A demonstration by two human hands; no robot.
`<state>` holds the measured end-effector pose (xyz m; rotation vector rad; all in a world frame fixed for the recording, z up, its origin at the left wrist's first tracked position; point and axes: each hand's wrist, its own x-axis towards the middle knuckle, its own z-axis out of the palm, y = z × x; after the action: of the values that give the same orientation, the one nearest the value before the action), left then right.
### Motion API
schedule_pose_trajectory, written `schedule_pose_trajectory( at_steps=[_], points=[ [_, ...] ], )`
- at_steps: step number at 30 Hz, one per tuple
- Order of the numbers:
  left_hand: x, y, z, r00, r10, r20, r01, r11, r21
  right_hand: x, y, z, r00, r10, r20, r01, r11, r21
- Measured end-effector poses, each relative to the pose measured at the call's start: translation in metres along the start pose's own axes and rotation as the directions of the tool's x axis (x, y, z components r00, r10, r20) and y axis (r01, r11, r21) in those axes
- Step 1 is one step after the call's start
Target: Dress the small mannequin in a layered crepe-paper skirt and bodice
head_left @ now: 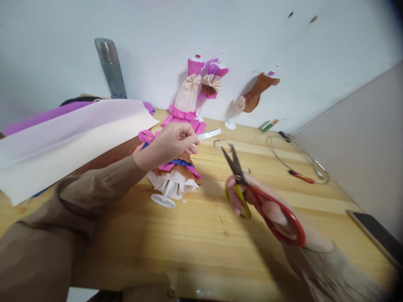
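Note:
My left hand (171,141) is closed, pinching a short, narrow white strip (210,134) whose free end points right. Just beneath it, a small mannequin in a layered paper dress (181,171) of brown, pink, blue and white leans on its white stand. The left forearm and hand cover much of its upper part. On the right, my right hand (274,212) grips a pair of scissors (239,178) with one red and one yellow handle loop. Their blades are slightly apart and point up toward the strip, without touching it.
Sheets of crepe paper (78,138) lie at left, below a grey bottle (111,69). Dressed mannequins (185,98) stand by the wall, one in brown (260,90) farther right. A cable (277,157), a red-handled tool (300,176) and a phone (376,235) lie at right.

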<state>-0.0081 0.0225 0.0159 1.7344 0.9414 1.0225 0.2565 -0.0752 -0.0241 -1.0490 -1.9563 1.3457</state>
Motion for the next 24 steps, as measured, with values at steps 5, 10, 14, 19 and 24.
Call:
schedule_pose_trajectory(
  at_steps=[5, 10, 14, 19, 24],
  points=[
    [0.001, -0.007, 0.003, 0.999, 0.037, 0.017, -0.037, 0.999, 0.019, 0.030, -0.008, 0.012, 0.993, -0.016, 0.117, -0.027, 0.933, 0.358],
    [0.001, -0.012, 0.005, 0.999, 0.009, 0.050, -0.010, 1.000, 0.024, 0.033, -0.003, 0.009, 0.993, -0.002, 0.122, -0.053, 0.891, 0.452],
    [-0.002, -0.012, 0.006, 0.997, 0.014, 0.080, -0.022, 0.995, 0.095, 0.036, -0.002, 0.012, 0.996, -0.012, 0.088, -0.029, 0.896, 0.443],
    [-0.005, -0.012, 0.009, 0.993, 0.076, 0.087, -0.090, 0.982, 0.165, 0.043, 0.000, 0.020, 0.998, -0.056, -0.004, 0.053, 0.926, 0.373],
    [-0.007, -0.010, 0.011, 0.985, 0.147, 0.091, -0.164, 0.960, 0.226, 0.046, -0.001, 0.027, 0.998, 0.007, -0.064, 0.018, 0.921, 0.388]
  ],
)
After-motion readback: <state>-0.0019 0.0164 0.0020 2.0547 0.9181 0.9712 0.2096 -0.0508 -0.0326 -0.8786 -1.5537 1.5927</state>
